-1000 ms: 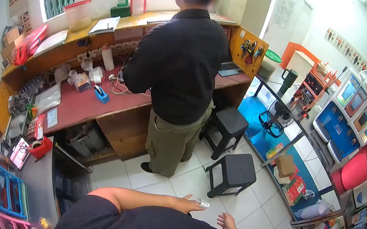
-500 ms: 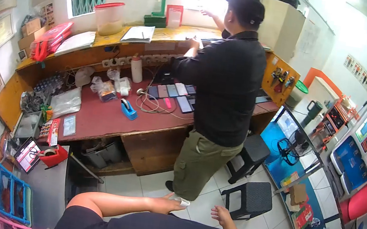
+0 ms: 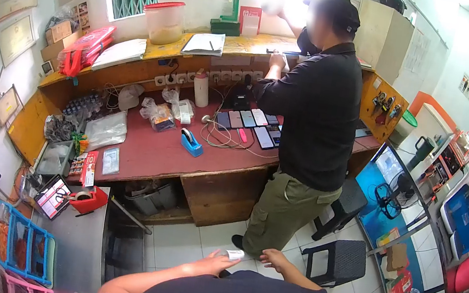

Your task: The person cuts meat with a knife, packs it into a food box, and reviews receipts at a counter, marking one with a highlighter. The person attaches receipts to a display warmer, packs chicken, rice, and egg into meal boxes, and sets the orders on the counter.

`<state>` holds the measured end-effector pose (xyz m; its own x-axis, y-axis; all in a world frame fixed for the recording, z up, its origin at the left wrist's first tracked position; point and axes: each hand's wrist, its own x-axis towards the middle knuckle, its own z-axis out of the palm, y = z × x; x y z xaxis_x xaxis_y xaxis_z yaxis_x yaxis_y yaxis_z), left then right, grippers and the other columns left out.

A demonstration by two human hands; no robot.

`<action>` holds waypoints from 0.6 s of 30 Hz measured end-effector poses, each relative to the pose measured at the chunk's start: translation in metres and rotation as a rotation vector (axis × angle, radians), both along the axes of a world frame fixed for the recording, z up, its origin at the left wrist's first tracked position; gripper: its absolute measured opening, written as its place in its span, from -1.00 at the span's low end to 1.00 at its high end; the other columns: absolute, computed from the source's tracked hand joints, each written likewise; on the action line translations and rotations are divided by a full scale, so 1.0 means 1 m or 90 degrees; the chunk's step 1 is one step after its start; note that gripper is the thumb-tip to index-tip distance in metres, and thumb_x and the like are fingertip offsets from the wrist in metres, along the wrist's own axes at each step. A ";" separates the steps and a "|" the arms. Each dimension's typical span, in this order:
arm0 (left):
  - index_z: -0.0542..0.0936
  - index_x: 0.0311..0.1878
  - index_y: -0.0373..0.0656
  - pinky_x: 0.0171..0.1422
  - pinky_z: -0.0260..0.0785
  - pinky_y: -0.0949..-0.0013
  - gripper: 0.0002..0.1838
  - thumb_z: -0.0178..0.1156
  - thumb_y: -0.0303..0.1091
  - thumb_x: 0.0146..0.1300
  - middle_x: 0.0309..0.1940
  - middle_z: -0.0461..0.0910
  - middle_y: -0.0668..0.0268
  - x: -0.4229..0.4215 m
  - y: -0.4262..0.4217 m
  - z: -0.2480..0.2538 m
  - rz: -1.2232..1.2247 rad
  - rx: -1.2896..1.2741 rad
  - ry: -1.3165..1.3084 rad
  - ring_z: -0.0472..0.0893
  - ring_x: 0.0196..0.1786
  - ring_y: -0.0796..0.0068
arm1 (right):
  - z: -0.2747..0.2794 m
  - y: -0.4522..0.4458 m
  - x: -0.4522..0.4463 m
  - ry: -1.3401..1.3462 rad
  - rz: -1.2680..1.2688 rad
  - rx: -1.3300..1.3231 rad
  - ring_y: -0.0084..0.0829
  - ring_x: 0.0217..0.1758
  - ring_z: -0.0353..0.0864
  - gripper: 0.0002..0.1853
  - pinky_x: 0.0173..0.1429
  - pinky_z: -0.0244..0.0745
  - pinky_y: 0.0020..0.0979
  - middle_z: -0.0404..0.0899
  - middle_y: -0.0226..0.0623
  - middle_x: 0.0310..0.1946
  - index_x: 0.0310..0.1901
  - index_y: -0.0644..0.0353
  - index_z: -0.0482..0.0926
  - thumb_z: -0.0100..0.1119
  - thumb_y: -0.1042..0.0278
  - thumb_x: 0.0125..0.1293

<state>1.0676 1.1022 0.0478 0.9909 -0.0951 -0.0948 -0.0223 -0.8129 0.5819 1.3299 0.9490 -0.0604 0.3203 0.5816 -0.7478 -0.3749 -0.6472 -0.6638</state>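
In the head view, my left hand (image 3: 208,263) is at the bottom centre, in front of my dark shirt. At its fingertips it grips a small white piece (image 3: 235,254) that looks like curled paper; faint marks on it are too small to read. My right hand (image 3: 273,259) is just to the right of it, with fingers apart and nothing in them. A small gap separates the white piece from my right fingers. Both hands are above the tiled floor (image 3: 209,241), close to the other person's trouser leg.
A person (image 3: 319,104) in a dark shirt and cap stands ahead at a red-topped counter (image 3: 149,149). On it lie several phones (image 3: 264,137), a blue tape dispenser (image 3: 191,142) and plastic bags (image 3: 106,130). Black stools (image 3: 340,262) are at right, a grey table (image 3: 77,244) at left.
My two hands have come closer together, the right one moving left toward the white piece. The view has shifted a little to the left. The other person's raised hand has moved.
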 end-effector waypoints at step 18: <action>0.02 0.46 0.09 0.45 -0.33 -0.33 -0.12 0.07 -0.62 0.05 0.32 0.23 0.18 0.009 -0.011 0.015 0.002 0.102 -0.012 0.19 0.41 0.30 | -0.017 -0.038 0.012 0.053 -0.018 -0.027 -0.23 0.00 0.52 -0.59 0.01 0.48 -0.17 0.51 -0.22 0.01 0.15 0.14 0.34 0.02 0.14 0.35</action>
<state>1.0769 1.0909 0.0624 0.9929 -0.0772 -0.0906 -0.0291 -0.8957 0.4437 1.3416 0.9111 -0.0769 0.2717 0.5402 -0.7965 -0.4455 -0.6630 -0.6016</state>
